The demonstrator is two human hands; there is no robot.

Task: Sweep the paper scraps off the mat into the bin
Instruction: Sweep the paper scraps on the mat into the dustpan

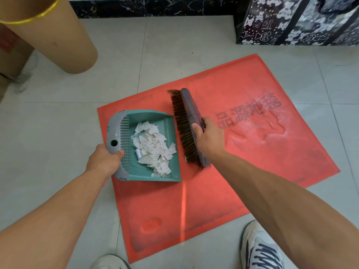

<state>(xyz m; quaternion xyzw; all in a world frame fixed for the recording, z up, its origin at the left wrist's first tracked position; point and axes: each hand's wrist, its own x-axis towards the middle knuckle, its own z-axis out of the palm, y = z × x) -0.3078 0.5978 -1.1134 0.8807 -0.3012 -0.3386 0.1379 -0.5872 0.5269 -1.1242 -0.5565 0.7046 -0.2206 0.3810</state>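
On the mat: a teal dustpan (171,133) sits on the left part of the red mat (213,191), which lies on the tiled floor (58,123); the pan's open mouth faces right.
Paper scraps: the paper scraps (153,148) are heaped inside the dustpan, and I see none loose on the bare mat.
Brush: the brush (189,113), grey-backed with brown bristles, lies along the pan's mouth just to its right, with the bristles turned toward the pan.
Left hand: the left hand (104,162) grips the grey handle at the pan's near-left corner, thumb on top.
Right hand: the right hand (208,138) is clamped round the brush's back near its middle.
Bin: none is clearly in view. A brown cardboard cylinder (58,39) stands far left and a patterned bag (291,22) far right; I cannot tell that either is the bin.
Step in hand: the gathering looks finished or nearly so, perhaps with a last stroke at the pan's lip.
Next move: it calls for tipping the pan's mouth slightly upward as it lifts, so the light scraps stay back against the handle. It then needs carrying level to the bin and emptying there. The brush could guard the mouth on the way.
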